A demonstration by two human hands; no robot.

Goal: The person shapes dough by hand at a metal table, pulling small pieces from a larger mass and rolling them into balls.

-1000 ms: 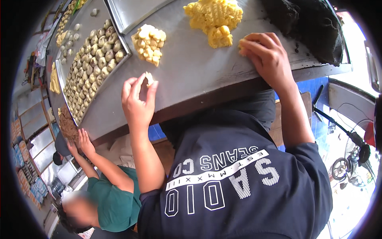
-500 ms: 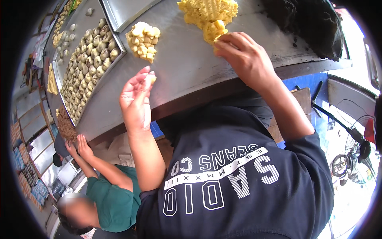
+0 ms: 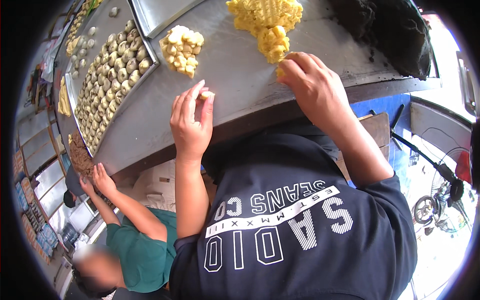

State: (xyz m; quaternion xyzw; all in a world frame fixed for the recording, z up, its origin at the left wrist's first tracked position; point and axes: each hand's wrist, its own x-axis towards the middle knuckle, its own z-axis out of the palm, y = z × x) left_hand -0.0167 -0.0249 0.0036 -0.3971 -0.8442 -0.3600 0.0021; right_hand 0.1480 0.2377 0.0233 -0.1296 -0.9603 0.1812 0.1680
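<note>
My left hand [image 3: 191,120] is held over the near part of the metal table [image 3: 230,75], pinching a small pale yellow dough piece [image 3: 207,94] between thumb and fingers. Farther right, my right hand [image 3: 316,86] has its fingers closed on a bit of yellow dough [image 3: 281,73], which is partly hidden by them. Just beyond it lies a small yellow lump [image 3: 273,45], touching a larger crumbly yellow mass [image 3: 265,15]. A heap of pale dough pieces [image 3: 181,50] sits beyond my left hand.
On the left, a metal tray [image 3: 152,59] holds many round, dark-topped dough balls. A black mass [image 3: 387,37] covers the far right of the table. At lower left a co-worker's hands [image 3: 101,180] touch a brown mass [image 3: 80,156]. A second tray [image 3: 142,20] stands at the back.
My left hand has moved right and turned, with its dough piece still pinched. My right hand has drawn nearer and slightly right, away from the yellow lump, with a bit of dough in its fingers.
</note>
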